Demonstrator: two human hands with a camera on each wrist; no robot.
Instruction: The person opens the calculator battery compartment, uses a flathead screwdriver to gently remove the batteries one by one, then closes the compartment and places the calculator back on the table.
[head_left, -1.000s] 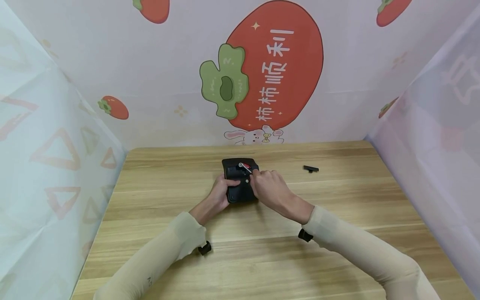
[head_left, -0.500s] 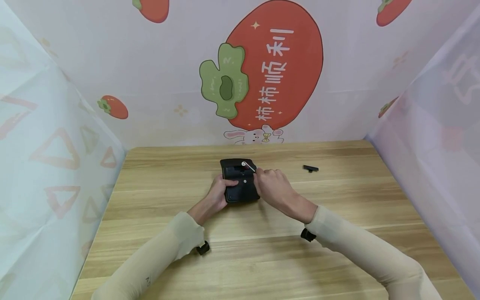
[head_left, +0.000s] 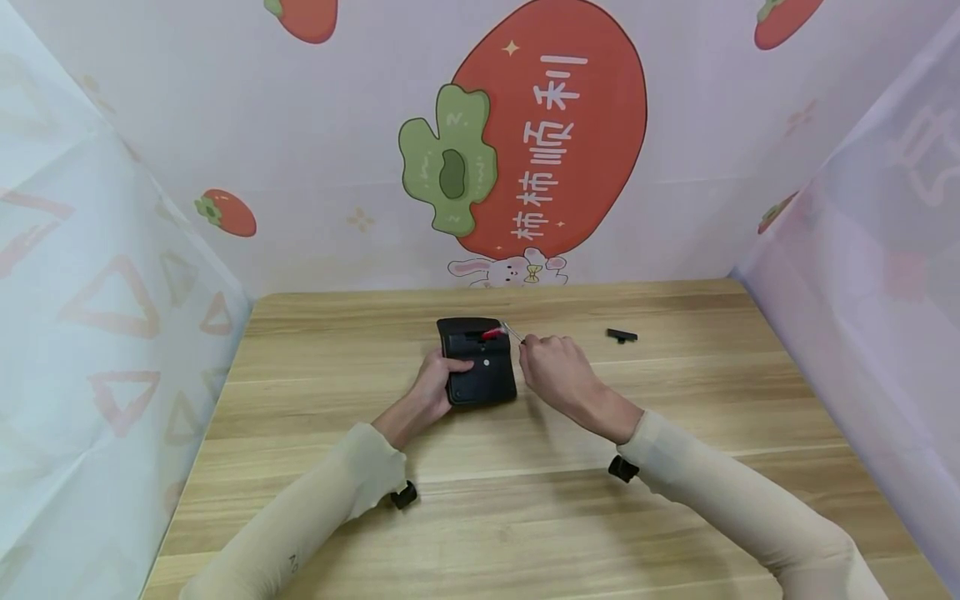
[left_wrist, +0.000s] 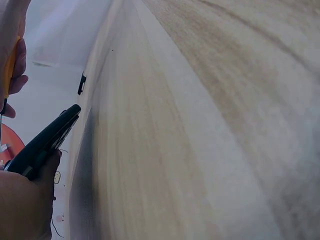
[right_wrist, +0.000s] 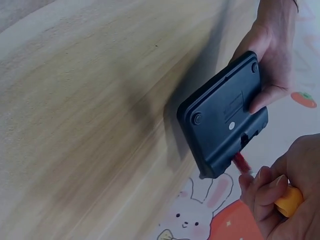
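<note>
A black calculator (head_left: 482,385), back side up, is held above the table in my left hand (head_left: 429,387), thumb lying across its back. Its battery compartment (head_left: 467,338) stands uncovered. A red battery (right_wrist: 242,163) slants out of that compartment. Keys show on the calculator's underside (left_wrist: 59,141) in the left wrist view. My right hand (head_left: 562,375), just right of the calculator, grips a screwdriver by its orange handle (right_wrist: 289,201). The thin metal shaft (head_left: 513,333) points up and left, its end right by the battery.
A small black cover (head_left: 622,336) with a tab lies on the wooden table (head_left: 337,333), back right. A printed backdrop (head_left: 322,125) rises behind the table's far edge, with sheets at both sides. Black straps (head_left: 403,495) hang under both sleeves.
My right hand and the screwdriver have drawn a little to the right, off the calculator. The calculator has shifted slightly left. More of the battery's red side shows now.
</note>
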